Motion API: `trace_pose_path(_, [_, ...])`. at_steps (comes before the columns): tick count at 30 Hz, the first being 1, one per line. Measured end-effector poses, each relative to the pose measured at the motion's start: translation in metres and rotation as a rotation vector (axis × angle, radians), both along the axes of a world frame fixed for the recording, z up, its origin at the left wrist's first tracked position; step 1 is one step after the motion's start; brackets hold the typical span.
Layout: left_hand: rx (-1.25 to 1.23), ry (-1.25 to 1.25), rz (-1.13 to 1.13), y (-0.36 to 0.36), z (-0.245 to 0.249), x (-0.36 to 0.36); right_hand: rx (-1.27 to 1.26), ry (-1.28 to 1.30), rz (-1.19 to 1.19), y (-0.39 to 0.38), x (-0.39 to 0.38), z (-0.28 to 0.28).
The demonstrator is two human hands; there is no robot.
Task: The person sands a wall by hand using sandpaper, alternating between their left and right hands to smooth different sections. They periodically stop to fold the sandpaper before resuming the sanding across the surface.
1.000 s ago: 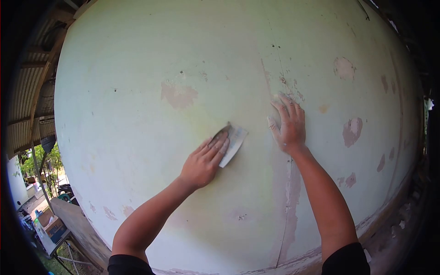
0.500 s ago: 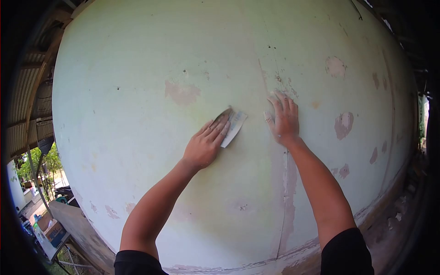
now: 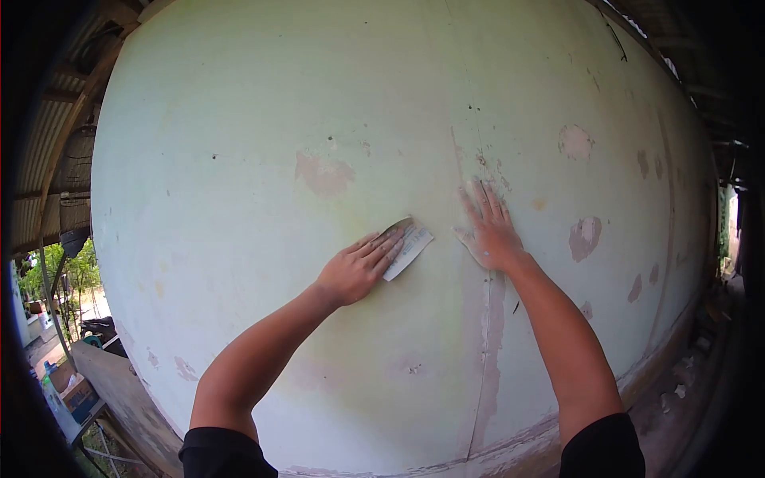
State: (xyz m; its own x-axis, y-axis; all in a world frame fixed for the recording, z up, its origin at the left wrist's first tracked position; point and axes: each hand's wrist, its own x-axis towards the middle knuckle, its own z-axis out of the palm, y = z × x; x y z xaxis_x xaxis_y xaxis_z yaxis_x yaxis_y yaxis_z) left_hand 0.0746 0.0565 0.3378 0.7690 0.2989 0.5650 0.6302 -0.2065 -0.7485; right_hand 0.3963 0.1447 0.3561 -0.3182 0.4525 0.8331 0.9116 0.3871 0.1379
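Note:
My left hand (image 3: 360, 267) lies against a pale green wall (image 3: 239, 239), its fingers over a folded sheet of sandpaper (image 3: 412, 253). Printed lettering on the paper's pale back is too small to read, and a darker curled edge shows by the fingertips. To the right, my right hand (image 3: 490, 231) rests on the wall with fingers spread, holding nothing. It lies over a vertical seam (image 3: 484, 342), just below some chipped spots (image 3: 481, 161). Pale dust coats its fingers.
Several bare patches (image 3: 324, 173) mark the wall, more of them on the right (image 3: 586, 239). At lower left, a low concrete wall (image 3: 119, 390) stands near a table with a cardboard box (image 3: 78, 394). Corrugated metal sheeting (image 3: 36, 151) is at the left.
The view has tilted slightly, so the wall sits lower in the picture. My left hand and the sandpaper have slid a little down the wall. My right hand's fingers have spread wider.

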Motion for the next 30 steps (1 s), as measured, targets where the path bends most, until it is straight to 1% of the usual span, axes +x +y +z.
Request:
trace_pose_path(1, [0.006,0.026,-0.013,0.005,0.005,-0.008,-0.018,-0.004,-0.012,-0.001,-0.001,0.000])
trace_pose_path(2, [0.017,0.050,-0.027,0.003,0.022,-0.013,-0.015,-0.011,-0.020,-0.001,0.000,0.002])
trace_pose_path(4, [0.163,-0.157,0.051,0.000,0.058,-0.024,-0.058,-0.016,-0.022,0.001,-0.001,0.001])
trace_pose_path(6, [0.272,-0.547,0.069,-0.007,0.092,-0.031,-0.093,-0.042,-0.018,-0.003,0.002,0.003])
trace_pose_path(7, [0.263,-0.542,0.069,-0.002,0.089,-0.027,-0.125,-0.067,-0.010,-0.006,0.003,0.005])
trace_pose_path(8, [0.339,-0.618,0.084,0.006,0.084,-0.019,-0.134,-0.062,-0.009,-0.012,0.005,0.007])
trace_pose_path(9, [0.420,-0.696,0.099,0.009,0.080,-0.008,-0.200,-0.096,-0.016,-0.019,0.007,0.012])
trace_pose_path(10, [0.319,-0.676,0.031,0.011,0.066,0.006,-0.262,-0.128,-0.021,-0.022,0.007,0.016])
trace_pose_path(11, [0.213,-0.500,0.009,0.011,0.048,0.017,-0.263,-0.125,-0.018,-0.022,0.008,0.018])
trace_pose_path(13, [-0.056,-0.042,-0.055,0.016,0.000,0.025,-0.304,-0.158,-0.022,-0.021,0.011,0.020])
trace_pose_path(14, [-0.029,0.074,0.005,0.016,-0.008,0.022,-0.301,-0.159,-0.029,-0.019,0.011,0.020])
trace_pose_path(16, [-0.010,0.076,-0.020,0.013,0.023,0.011,-0.277,-0.152,-0.010,-0.011,0.012,0.017])
trace_pose_path(17, [0.074,0.009,-0.006,0.010,0.045,0.004,-0.276,-0.152,-0.017,-0.013,0.012,0.018])
trace_pose_path(18, [0.133,-0.143,0.046,0.002,0.067,-0.003,-0.302,-0.154,-0.029,-0.018,0.010,0.016])
trace_pose_path(19, [0.180,-0.348,0.075,-0.004,0.088,-0.009,-0.328,-0.154,-0.039,-0.021,0.011,0.014])
trace_pose_path(20, [0.246,-0.494,0.027,-0.006,0.102,-0.017,-0.333,-0.150,-0.041,-0.021,0.014,0.013])
trace_pose_path(21, [0.244,-0.583,0.064,-0.005,0.105,-0.018,-0.333,-0.157,-0.032,-0.020,0.016,0.009])
trace_pose_path(22, [0.239,-0.577,0.065,-0.001,0.098,-0.014,-0.330,-0.163,-0.023,-0.020,0.018,0.006])
trace_pose_path(24, [0.337,-0.537,0.081,0.010,0.073,0.005,-0.336,-0.151,-0.026,-0.020,0.019,0.004])
trace_pose_path(25, [0.255,-0.398,0.057,0.011,0.054,0.012,-0.347,-0.145,-0.029,-0.020,0.018,0.002])
trace_pose_path(26, [0.147,-0.261,-0.026,0.008,0.029,0.021,-0.344,-0.144,-0.029,-0.017,0.018,0.001])
trace_pose_path(27, [0.063,-0.082,-0.026,0.012,0.005,0.018,-0.345,-0.142,-0.030,-0.012,0.018,-0.001])
trace_pose_path(28, [0.091,-0.032,-0.017,0.011,-0.007,0.014,-0.346,-0.140,-0.034,-0.010,0.018,-0.004])
trace_pose_path(29, [0.084,-0.027,-0.004,0.007,0.000,0.007,-0.338,-0.147,-0.040,-0.012,0.018,-0.002])
trace_pose_path(30, [0.078,-0.024,0.008,-0.003,0.013,-0.004,-0.386,-0.179,-0.037,-0.017,0.018,0.000])
